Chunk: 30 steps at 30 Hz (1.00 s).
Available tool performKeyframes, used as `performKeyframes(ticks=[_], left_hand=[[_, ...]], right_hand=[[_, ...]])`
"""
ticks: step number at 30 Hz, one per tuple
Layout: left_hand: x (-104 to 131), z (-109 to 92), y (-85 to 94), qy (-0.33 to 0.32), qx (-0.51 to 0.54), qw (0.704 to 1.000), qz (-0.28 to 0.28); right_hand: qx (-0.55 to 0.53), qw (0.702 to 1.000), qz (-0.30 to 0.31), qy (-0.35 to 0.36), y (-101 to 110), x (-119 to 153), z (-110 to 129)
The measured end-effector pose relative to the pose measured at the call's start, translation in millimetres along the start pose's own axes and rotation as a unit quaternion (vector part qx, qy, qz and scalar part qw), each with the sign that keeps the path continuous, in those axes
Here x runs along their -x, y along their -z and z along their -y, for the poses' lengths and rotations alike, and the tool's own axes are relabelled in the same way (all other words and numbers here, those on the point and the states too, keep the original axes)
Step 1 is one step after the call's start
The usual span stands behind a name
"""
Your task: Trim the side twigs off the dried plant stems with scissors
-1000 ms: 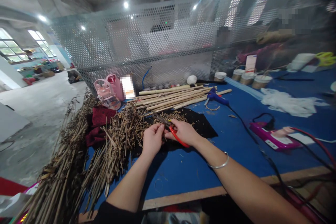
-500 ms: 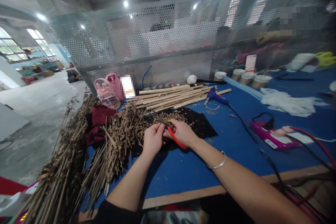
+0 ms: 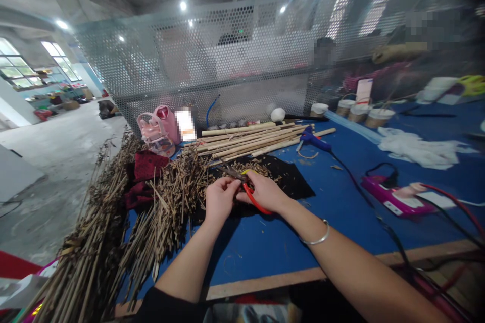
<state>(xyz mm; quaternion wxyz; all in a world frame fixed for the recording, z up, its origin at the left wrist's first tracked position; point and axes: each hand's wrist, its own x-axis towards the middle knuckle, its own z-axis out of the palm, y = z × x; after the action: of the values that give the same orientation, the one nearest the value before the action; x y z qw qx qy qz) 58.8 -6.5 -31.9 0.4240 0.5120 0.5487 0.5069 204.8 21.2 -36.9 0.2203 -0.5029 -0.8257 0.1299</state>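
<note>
My right hand (image 3: 267, 193) is closed around the red handles of a cutting tool (image 3: 256, 199), whose dark jaws point up and left above my left hand. My left hand (image 3: 220, 199) is pinched just beside the jaws; what it holds is too small to make out. Short cut plant pieces (image 3: 255, 166) lie on a black cloth (image 3: 293, 177) just beyond both hands. To the left of my left hand lies a heap of dried stalks (image 3: 166, 207) with brown, rough heads.
Long peeled sticks (image 3: 257, 140) lie behind the cloth, with a blue glue gun (image 3: 314, 140) at their right. A purple power strip (image 3: 397, 199) with cables sits on the right. A pink bag (image 3: 166, 123) stands at the back left, before a perforated metal screen (image 3: 227, 70).
The tool's jaws look slightly wider apart. Both hands stay in nearly the same place, and the whole view has shifted very slightly.
</note>
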Motion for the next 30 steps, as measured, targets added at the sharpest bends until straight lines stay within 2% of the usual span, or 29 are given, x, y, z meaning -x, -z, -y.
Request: performKeyframes(ticks=[5,10,15,21,30], left_hand=[[-0.7,-0.5,2.3,-0.045,-0.051,0.998,-0.015],[-0.6,1.4,1.1,-0.042,-0.046,0.998,-0.019],[-1.8,4.3,2.4,-0.066,-0.060,0.996,-0.016],[-3.4,6.6,2.9,-0.045,-0.049,0.998,-0.016],[-3.4,5.4,2.0,-0.016,-0.022,1.000,-0.009]], right_hand=[[-0.017,1.000,-0.017,-0.016,-1.8,0.6,1.4],[-0.041,0.998,-0.029,-0.029,-3.2,0.3,1.5],[-0.045,0.998,-0.029,-0.039,-3.9,-0.6,1.1],[-0.041,0.998,-0.022,-0.048,-4.0,-1.8,-2.3],[-0.067,0.997,-0.009,-0.024,-7.0,-4.7,-7.0]])
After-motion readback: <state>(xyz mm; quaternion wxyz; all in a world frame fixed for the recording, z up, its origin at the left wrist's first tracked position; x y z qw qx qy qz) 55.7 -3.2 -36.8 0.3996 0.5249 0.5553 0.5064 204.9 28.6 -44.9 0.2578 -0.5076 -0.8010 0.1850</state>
